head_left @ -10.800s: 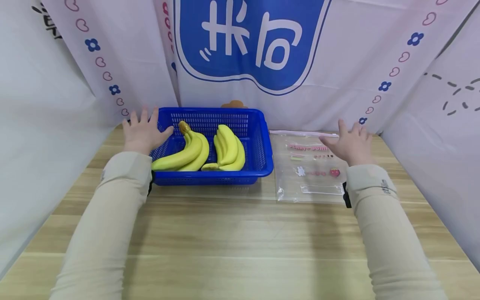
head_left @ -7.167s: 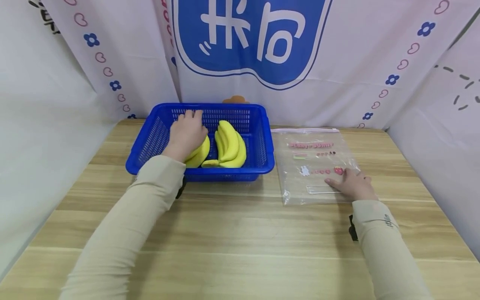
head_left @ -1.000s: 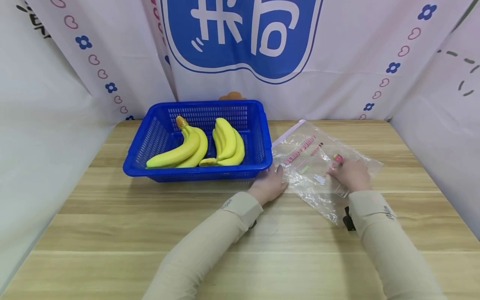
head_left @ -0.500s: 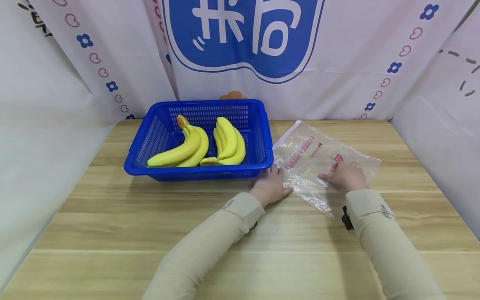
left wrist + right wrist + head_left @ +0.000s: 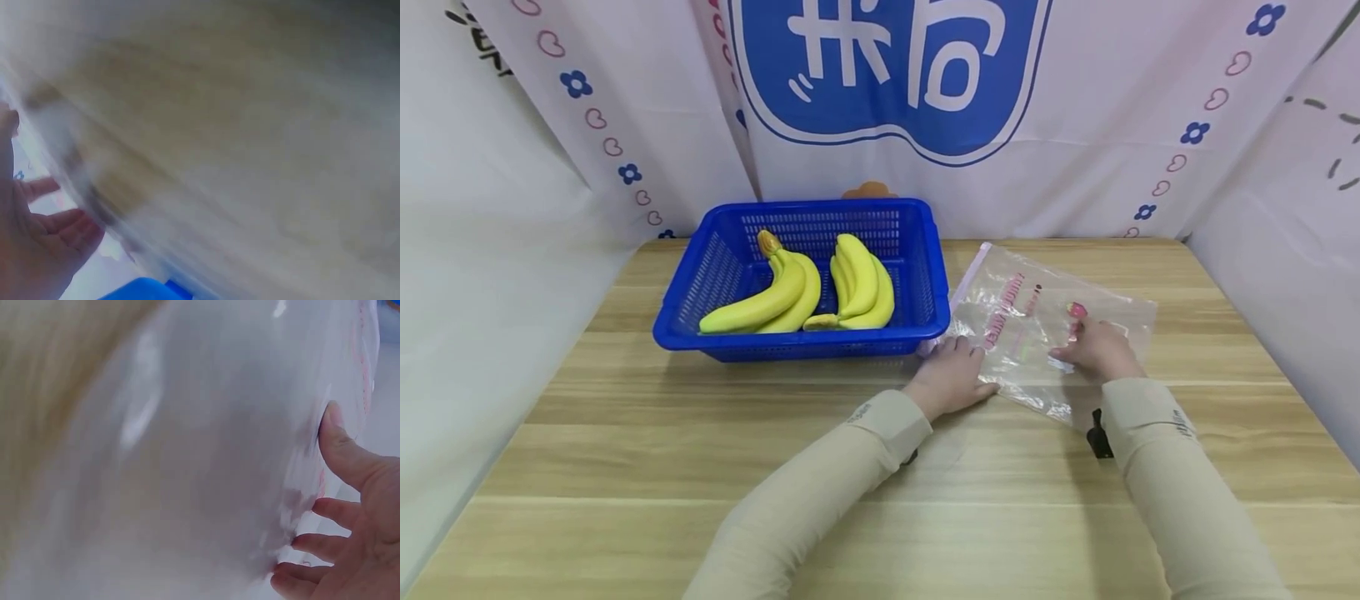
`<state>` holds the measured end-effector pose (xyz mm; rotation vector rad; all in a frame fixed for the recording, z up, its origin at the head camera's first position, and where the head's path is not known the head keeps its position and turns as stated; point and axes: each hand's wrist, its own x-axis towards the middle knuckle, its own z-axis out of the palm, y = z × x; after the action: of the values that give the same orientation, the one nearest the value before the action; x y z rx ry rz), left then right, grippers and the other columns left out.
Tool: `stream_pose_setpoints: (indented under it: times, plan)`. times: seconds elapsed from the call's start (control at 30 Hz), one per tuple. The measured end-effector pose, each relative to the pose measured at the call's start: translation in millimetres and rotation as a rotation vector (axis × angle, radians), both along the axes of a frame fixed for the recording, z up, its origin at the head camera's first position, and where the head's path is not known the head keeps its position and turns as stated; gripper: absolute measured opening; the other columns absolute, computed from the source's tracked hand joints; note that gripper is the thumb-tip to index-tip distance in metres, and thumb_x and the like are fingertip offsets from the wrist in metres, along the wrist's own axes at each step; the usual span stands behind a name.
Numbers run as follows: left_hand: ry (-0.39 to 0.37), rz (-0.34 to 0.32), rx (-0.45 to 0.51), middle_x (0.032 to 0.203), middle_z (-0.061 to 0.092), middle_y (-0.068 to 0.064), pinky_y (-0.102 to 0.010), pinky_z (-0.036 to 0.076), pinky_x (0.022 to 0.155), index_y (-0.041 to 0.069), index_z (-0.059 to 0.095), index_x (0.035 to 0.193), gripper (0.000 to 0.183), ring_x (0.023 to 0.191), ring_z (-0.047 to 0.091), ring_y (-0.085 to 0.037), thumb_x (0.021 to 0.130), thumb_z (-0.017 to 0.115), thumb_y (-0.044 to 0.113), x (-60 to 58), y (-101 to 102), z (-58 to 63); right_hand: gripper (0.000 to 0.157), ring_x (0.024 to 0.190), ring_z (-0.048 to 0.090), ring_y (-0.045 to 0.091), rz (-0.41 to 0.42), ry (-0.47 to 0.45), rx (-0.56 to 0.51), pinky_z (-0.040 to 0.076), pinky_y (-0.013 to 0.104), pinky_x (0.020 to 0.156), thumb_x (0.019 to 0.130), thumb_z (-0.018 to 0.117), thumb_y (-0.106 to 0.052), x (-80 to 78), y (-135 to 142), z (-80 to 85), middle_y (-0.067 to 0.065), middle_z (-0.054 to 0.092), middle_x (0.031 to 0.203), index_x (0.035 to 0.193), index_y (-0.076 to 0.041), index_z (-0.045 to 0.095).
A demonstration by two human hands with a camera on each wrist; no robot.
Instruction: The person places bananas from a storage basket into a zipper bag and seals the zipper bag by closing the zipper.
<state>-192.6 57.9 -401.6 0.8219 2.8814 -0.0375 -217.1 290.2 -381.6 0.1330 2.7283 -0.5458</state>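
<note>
A clear zip bag with pink print lies turned at an angle on the table, right of the blue basket. My left hand rests palm down at the bag's zip edge, close to the basket's front right corner, fingers reaching forward and thumb out to the side. On the bag's right part lies my right hand, its fingertips touching the plastic. The right wrist view shows its thumb and fingers apart, with the film against the tips. In the left wrist view the fingers are slightly bent, and nothing shows in the palm.
The blue basket stands at the back, holding a left banana bunch and a right banana bunch. A white printed curtain hangs behind the wooden table, with white cloth on both sides.
Earlier the bag lay square beside the basket and my left hand was over the bananas. Over the last second the bag has turned slightly; my left hand has shifted a little right.
</note>
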Motion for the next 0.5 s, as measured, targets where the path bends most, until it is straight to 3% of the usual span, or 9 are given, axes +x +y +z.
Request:
stream_pose_setpoints:
  times: [0.13, 0.23, 0.3, 0.4, 0.5]
  plan:
    - [-0.048, -0.003, 0.043, 0.127, 0.057, -0.009, -0.038, 0.046, 0.100, 0.013, 0.054, 0.129, 0.053, 0.120, 0.052, -0.024, 0.097, 0.042, 0.054, -6.2, 0, 5.2, 0.065, 0.109, 0.043, 0.050, -0.016, 0.020, -0.060, 0.039, 0.061, 0.095, 0.087, 0.065, -0.028, 0.7, -1, 1.6, 0.037, 0.043, 0.121, 0.129, 0.013, 0.038]
    - [-0.056, 0.001, 0.042, 0.134, 0.053, -0.012, -0.037, 0.043, 0.106, 0.010, 0.050, 0.134, 0.051, 0.128, 0.047, -0.027, 0.100, 0.040, 0.047, -10.7, -2, 6.8, 0.049, 0.110, 0.040, 0.051, -0.010, 0.044, -0.018, 0.037, 0.062, 0.095, 0.088, 0.060, -0.021, 1.8, -7, 6.3, 0.036, 0.044, 0.118, 0.121, 0.013, 0.046]
    - [-0.064, 0.009, 0.019, 0.145, 0.043, -0.015, -0.038, 0.037, 0.113, 0.010, 0.042, 0.142, 0.052, 0.138, 0.038, -0.030, 0.101, 0.038, 0.042, -10.9, -4, 5.9, 0.045, 0.110, 0.040, 0.052, -0.026, 0.047, 0.016, 0.038, 0.062, 0.094, 0.089, 0.057, -0.024, 1.9, -12, 7.7, 0.038, 0.045, 0.118, 0.116, 0.012, 0.050]
    - [-0.080, 0.026, -0.009, 0.155, 0.028, -0.017, -0.043, 0.032, 0.116, 0.011, 0.030, 0.149, 0.053, 0.145, 0.025, -0.032, 0.103, 0.037, 0.037, -9.5, -6, 3.4, 0.058, 0.113, 0.041, 0.054, -0.045, 0.010, 0.035, 0.040, 0.062, 0.094, 0.092, 0.056, -0.039, 2.7, -17, 8.2, 0.041, 0.045, 0.123, 0.120, 0.011, 0.050]
    - [-0.058, 0.021, -0.020, 0.151, 0.033, -0.016, -0.043, 0.038, 0.111, 0.011, 0.034, 0.146, 0.050, 0.141, 0.031, -0.030, 0.102, 0.038, 0.035, -7.1, -7, 2.4, 0.079, 0.117, 0.039, 0.057, -0.031, -0.031, 0.042, 0.039, 0.064, 0.097, 0.089, 0.057, -0.052, 4.0, -20, 8.8, 0.043, 0.041, 0.129, 0.130, 0.014, 0.041]
